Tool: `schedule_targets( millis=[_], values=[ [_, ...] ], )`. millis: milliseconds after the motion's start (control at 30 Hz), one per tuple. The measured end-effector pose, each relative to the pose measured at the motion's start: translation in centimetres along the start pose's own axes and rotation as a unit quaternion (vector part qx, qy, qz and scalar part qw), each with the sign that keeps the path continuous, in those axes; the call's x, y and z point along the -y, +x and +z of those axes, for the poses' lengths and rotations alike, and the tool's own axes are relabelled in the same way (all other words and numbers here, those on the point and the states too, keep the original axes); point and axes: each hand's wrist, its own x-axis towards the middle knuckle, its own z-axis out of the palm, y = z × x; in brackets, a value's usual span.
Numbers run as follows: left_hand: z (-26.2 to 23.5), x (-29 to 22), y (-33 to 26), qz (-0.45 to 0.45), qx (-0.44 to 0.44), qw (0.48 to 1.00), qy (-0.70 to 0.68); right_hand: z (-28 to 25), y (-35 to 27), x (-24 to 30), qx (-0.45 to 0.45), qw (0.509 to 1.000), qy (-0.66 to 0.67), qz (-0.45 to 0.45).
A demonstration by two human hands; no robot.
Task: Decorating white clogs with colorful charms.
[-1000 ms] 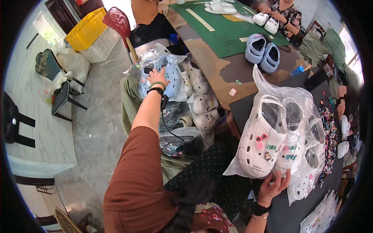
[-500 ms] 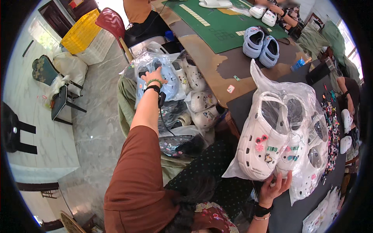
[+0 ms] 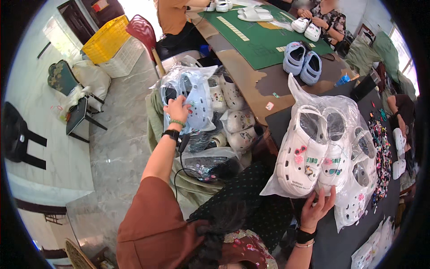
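Observation:
A clear bag of light-blue clogs lies on top of the pile at my left side. My left hand has its fingers bent over the near side of this bag, gripping it. On the dark tabletop to the right is a bagged pair of white clogs decorated with colourful charms, their toes toward me. My right hand rests its spread fingers against the toe end of this pair. More bagged white clogs lie beside and partly under it.
Bagged cream clogs and a dark bagged pair fill the pile. Scattered charms line the table's right. Unbagged blue clogs stand near the green mat. Other people work around the table; a red chair stands far left.
My left hand has drawn nearer, its spread fingers now bent together on the blue clogs' bag. The blue clogs have shifted and show more plainly. My right hand stays at the white clogs' toes.

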Motion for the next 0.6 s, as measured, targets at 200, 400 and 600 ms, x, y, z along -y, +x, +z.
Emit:
schedule_targets(
  millis=[200, 400, 600],
  values=[
    [-11.1, -2.2, -4.4, 0.186, -0.108, 0.975, -0.048, -0.1, 0.4, -0.1, -0.008, 0.999, 0.050, -0.002],
    [-22.1, -7.8, -4.9, 0.361, -0.152, 0.916, -0.085, -3.4, 2.4, 1.8, 0.003, 0.993, 0.088, 0.073],
    [-29.3, -16.8, -3.1, 0.521, -0.169, 0.832, -0.089, -9.5, 6.3, 2.2, -0.017, 0.980, 0.170, 0.105]
  ],
)
